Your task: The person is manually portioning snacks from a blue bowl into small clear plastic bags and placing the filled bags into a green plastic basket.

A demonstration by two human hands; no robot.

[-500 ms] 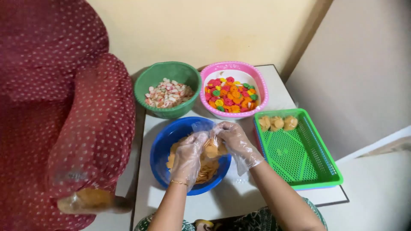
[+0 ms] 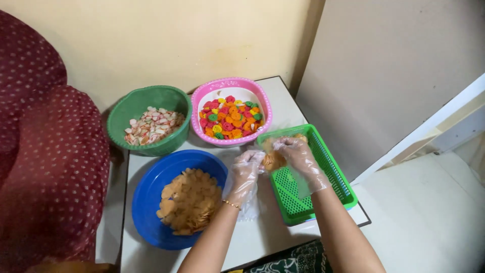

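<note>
Your left hand (image 2: 246,174) and right hand (image 2: 298,154), both in thin clear gloves, meet over the near corner of the green basket (image 2: 323,167). Between them you hold a small clear bag of tan crackers (image 2: 273,160); the fingers of both hands are curled and pinched on its plastic, the right hand gripping at the top, the left hand closing on its side. Just left of your left hand sits the blue bowl (image 2: 151,189) with a heap of the same crackers. Beyond your hands stand the pink bowl (image 2: 252,91) of coloured pieces and the green bowl (image 2: 151,98). A person's red dotted sleeve (image 2: 55,167) fills the far left.
</note>
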